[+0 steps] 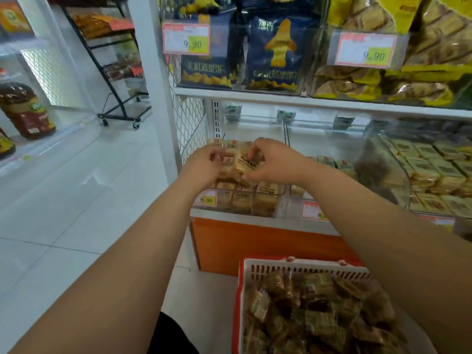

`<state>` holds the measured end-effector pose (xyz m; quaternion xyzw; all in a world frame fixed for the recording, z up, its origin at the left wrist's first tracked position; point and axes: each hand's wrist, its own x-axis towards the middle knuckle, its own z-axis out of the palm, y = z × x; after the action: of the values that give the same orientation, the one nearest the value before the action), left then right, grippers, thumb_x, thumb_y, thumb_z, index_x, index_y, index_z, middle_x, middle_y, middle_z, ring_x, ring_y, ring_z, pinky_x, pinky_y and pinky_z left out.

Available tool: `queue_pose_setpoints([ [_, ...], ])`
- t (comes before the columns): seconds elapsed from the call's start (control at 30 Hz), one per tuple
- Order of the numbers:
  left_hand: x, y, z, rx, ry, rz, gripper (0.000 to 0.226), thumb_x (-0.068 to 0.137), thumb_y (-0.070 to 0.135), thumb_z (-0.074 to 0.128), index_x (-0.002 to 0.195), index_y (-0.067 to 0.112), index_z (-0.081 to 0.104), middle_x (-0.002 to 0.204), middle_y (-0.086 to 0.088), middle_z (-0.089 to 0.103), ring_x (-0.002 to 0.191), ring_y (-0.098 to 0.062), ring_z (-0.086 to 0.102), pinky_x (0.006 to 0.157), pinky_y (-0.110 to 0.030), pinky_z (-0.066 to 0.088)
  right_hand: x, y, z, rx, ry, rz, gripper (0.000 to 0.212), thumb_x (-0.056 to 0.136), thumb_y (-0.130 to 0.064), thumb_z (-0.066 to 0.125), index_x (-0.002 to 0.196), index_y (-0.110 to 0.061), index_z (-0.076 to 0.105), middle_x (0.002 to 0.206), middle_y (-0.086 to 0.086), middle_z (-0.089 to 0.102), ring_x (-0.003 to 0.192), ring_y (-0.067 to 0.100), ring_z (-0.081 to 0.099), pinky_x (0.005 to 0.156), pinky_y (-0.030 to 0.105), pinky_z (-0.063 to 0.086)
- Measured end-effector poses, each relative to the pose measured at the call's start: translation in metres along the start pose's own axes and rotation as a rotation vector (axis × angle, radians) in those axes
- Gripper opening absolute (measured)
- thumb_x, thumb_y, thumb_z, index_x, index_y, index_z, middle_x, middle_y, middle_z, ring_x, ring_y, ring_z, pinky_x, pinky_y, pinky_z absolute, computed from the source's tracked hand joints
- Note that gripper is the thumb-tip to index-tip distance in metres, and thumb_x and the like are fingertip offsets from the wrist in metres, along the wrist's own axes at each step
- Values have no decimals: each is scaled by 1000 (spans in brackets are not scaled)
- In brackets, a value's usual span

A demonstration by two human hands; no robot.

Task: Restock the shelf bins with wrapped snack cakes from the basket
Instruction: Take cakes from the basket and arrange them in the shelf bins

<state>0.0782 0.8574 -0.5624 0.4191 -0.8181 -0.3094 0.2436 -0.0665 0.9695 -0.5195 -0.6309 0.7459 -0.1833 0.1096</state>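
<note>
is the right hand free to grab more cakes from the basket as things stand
Probably not yet: the right hand is pinching a cake over the bin. The basket lies open below it, unobstructed.

Above the clear shelf bin [255, 200], the left hand [204, 162] and right hand [273, 162] together grip a bunch of wrapped snack cakes [242, 162]. Below the bin, nearer the person, stands the basket [293, 264], full of wrapped cakes.

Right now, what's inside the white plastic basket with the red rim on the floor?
The white plastic basket with the red rim is heaped with small brown and green wrapped snack cakes. The top layer covers whatever lies deeper, and the right forearm hides its right side.
</note>
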Motion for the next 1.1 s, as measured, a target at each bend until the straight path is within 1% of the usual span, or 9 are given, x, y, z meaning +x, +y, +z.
queue_pose_setpoints([
  [0.13,1,-7,12,97,-108,-25,38,94,4,46,126,15,63,122,-4,63,109,-26,59,89,-36,50,43,6,31,-114,-187,81,46,83,-35,75,118,-13,55,111,3,59,99,21,56,79,33,46],
  [0.2,0,-10,21,190,-212,-64,38,93,2,47,127,13,60,119,-2,61,108,-27,58,88,-36,49,51,14,47,-167,-271,101,40,86,-31,72,117,-10,57,114,9,63,101,26,60,82,36,49],
  [0.3,2,-17,33,347,-317,-25,38,94,9,45,125,21,62,121,-6,64,102,-27,58,89,-39,50,54,19,54,-205,-315,94,38,87,-27,70,119,-11,56,116,10,62,103,26,58,84,35,48],
  [0.47,2,-12,43,495,-299,-33,30,99,21,40,119,23,62,119,-4,60,116,-28,51,99,-43,33,54,27,51,-254,-377,101,39,90,-23,68,125,-15,54,124,5,56,99,18,51,78,28,41],
  [0.6,-1,-9,47,534,-324,-33,30,100,25,33,118,24,56,128,-6,58,120,-30,50,104,-50,28,53,28,48,-272,-404,113,37,91,-11,62,128,-17,59,130,4,57,111,19,54,88,29,45],
  [0.7,-1,-11,49,561,-341,-35,34,102,33,27,120,22,54,132,-8,57,122,-32,50,104,-53,27,48,27,47,-332,-392,124,41,92,-4,55,131,-17,60,131,5,59,117,24,55,99,35,48],
  [0.9,0,-12,53,585,-335,-57,53,104,44,15,132,20,53,134,-10,56,123,-33,50,102,-51,29,40,25,50,-422,-322,98,30,95,-9,52,121,-13,64,121,10,64,109,27,60,93,39,51],
  [1.0,-1,-10,49,555,-328,-42,50,105,42,15,132,22,52,134,-10,56,122,-31,49,101,-50,30,25,23,45,-344,-182,67,25,94,-10,54,115,-15,66,117,7,63,104,24,60,87,35,50],
  [1.1,-6,-7,46,559,-326,-15,48,106,40,16,131,21,53,132,-10,57,122,-31,49,100,-48,31,-7,20,39,-190,19,37,18,94,-14,58,109,-18,66,114,1,63,103,18,59,90,32,50],
])
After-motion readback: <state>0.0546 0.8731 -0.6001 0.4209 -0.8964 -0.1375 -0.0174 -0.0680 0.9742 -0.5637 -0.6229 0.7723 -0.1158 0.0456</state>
